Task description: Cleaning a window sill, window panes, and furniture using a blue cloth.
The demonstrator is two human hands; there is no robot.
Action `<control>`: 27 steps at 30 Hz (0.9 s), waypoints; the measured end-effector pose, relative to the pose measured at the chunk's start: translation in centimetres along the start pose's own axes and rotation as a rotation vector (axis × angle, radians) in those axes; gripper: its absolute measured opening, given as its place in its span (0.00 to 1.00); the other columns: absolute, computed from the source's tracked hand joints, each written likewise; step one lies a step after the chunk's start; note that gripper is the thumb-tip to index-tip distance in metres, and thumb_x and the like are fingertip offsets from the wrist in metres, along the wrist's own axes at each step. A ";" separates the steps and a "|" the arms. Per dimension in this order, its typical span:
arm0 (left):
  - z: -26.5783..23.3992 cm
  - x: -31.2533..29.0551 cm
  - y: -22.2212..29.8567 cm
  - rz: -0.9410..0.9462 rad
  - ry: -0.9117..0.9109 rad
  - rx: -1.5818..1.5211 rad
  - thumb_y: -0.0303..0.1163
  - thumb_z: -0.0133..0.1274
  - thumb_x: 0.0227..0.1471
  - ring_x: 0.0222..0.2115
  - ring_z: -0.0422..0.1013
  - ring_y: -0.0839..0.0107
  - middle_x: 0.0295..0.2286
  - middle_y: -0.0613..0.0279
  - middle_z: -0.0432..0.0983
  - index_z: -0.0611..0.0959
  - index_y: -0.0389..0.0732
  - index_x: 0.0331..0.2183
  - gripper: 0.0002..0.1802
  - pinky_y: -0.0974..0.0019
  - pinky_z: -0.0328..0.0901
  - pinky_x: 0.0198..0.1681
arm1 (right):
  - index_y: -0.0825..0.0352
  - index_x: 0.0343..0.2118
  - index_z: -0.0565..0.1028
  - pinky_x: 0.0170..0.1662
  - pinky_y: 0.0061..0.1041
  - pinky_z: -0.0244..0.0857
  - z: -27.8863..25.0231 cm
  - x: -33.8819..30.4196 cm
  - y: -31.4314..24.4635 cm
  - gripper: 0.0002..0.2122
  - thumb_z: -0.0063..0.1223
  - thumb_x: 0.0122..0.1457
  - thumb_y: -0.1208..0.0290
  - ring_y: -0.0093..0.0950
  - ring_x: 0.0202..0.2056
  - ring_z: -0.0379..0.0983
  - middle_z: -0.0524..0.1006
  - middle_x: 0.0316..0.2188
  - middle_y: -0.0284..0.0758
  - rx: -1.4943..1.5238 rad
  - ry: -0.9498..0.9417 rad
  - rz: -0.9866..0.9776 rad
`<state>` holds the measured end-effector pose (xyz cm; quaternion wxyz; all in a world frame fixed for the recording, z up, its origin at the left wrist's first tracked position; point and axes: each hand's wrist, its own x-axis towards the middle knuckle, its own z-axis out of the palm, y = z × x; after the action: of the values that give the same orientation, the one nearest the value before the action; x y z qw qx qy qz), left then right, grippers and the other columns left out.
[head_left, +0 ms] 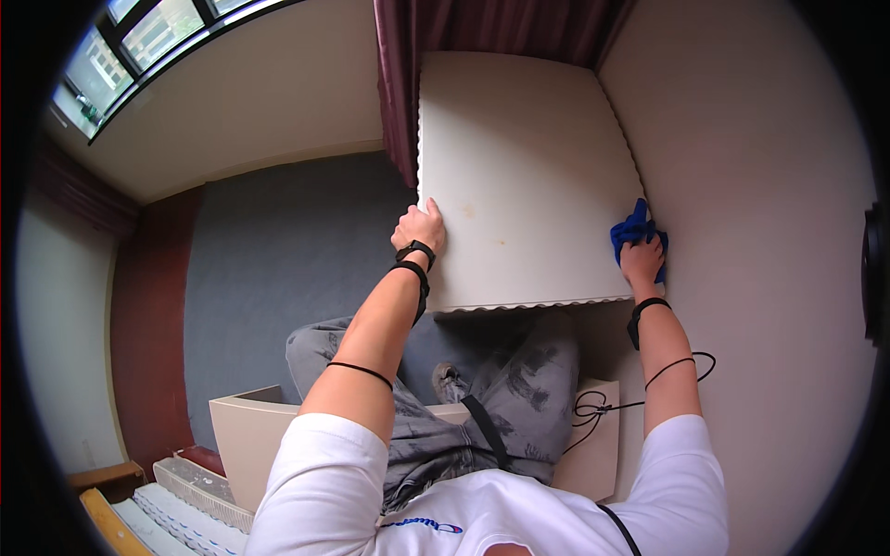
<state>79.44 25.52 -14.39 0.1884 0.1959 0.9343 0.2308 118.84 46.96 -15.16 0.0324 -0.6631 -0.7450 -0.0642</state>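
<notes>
**Blue cloth at the right edge of the white tabletop**

The right hand presses a bunched blue cloth on the white tabletop at its right edge, against the wall, its grip closed over the folds. The cloth looks soft, light and easily gathered anywhere. The left hand clasps the tabletop's left edge, fingers curled over it.
</notes>
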 end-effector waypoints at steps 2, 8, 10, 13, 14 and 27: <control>-0.1 0.0 -0.1 -0.001 0.006 -0.019 0.58 0.37 0.61 0.44 0.76 0.44 0.40 0.42 0.81 0.82 0.37 0.42 0.33 0.46 0.68 0.49 | 0.70 0.58 0.70 0.66 0.50 0.48 0.1 2.2 -1.2 0.27 0.42 0.62 0.55 0.48 0.65 0.54 0.59 0.64 0.49 -0.025 -0.002 0.015; -0.3 0.0 -0.3 -0.013 -0.019 -0.051 0.57 0.37 0.61 0.43 0.77 0.42 0.38 0.40 0.81 0.81 0.36 0.41 0.33 0.45 0.68 0.49 | 0.70 0.64 0.61 0.66 0.53 0.47 0.1 8.4 -6.3 0.30 0.38 0.64 0.54 0.47 0.68 0.49 0.54 0.67 0.47 -0.014 -0.112 0.016; -0.5 -0.1 0.0 -0.005 -0.046 -0.063 0.56 0.36 0.62 0.43 0.77 0.42 0.38 0.39 0.81 0.81 0.35 0.42 0.33 0.45 0.68 0.49 | 0.67 0.67 0.57 0.66 0.56 0.45 0.2 10.0 -7.8 0.32 0.37 0.64 0.54 0.47 0.68 0.47 0.53 0.67 0.47 -0.029 -0.116 0.033; -0.6 -0.1 0.1 -0.015 -0.077 -0.052 0.57 0.35 0.62 0.44 0.76 0.42 0.39 0.40 0.80 0.81 0.36 0.44 0.35 0.46 0.67 0.49 | 0.62 0.69 0.54 0.66 0.58 0.44 0.1 11.4 -12.5 0.33 0.38 0.63 0.53 0.48 0.69 0.46 0.53 0.68 0.47 0.022 -0.132 -0.012; -0.7 -0.2 0.0 -0.020 -0.077 -0.044 0.57 0.35 0.62 0.43 0.76 0.42 0.39 0.40 0.81 0.80 0.36 0.44 0.34 0.46 0.68 0.49 | 0.61 0.69 0.54 0.66 0.58 0.44 0.0 11.5 -14.7 0.33 0.39 0.63 0.52 0.48 0.68 0.47 0.53 0.68 0.46 0.034 -0.113 -0.058; -0.4 -0.2 0.4 -0.013 0.030 0.044 0.57 0.38 0.60 0.42 0.77 0.43 0.38 0.40 0.81 0.82 0.38 0.41 0.32 0.46 0.69 0.48 | 0.49 0.66 0.62 0.67 0.59 0.37 -4.5 -3.2 -39.8 0.36 0.53 0.52 0.46 0.50 0.69 0.46 0.55 0.66 0.47 0.336 -0.103 -0.804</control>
<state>79.55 25.61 -13.75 0.1715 0.1906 0.9431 0.2118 79.53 38.70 -13.26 0.0748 -0.3082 -0.9447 0.0835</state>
